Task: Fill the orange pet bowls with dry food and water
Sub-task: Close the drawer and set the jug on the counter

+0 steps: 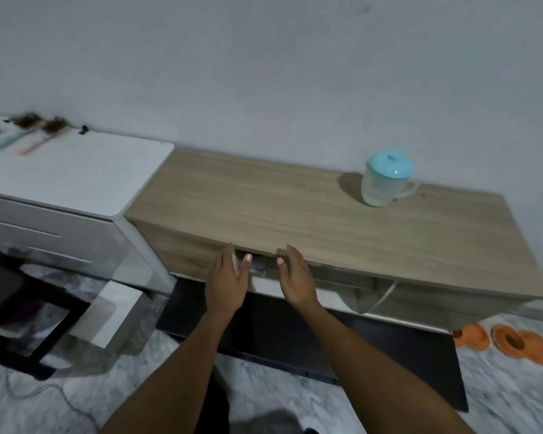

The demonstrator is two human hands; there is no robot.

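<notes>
Head view: one wooden cabinet (295,208).
Left hand (229,281): fingers straight and apart, holding nothing, at the cabinet's front edge.
Right hand (295,278): likewise, just beside the left.
Jug (386,180): one, teal lid, on the cabinet top, beyond and right of the right hand.
Orange bowls (521,343): two pieces on the floor, well right of both hands.
</notes>
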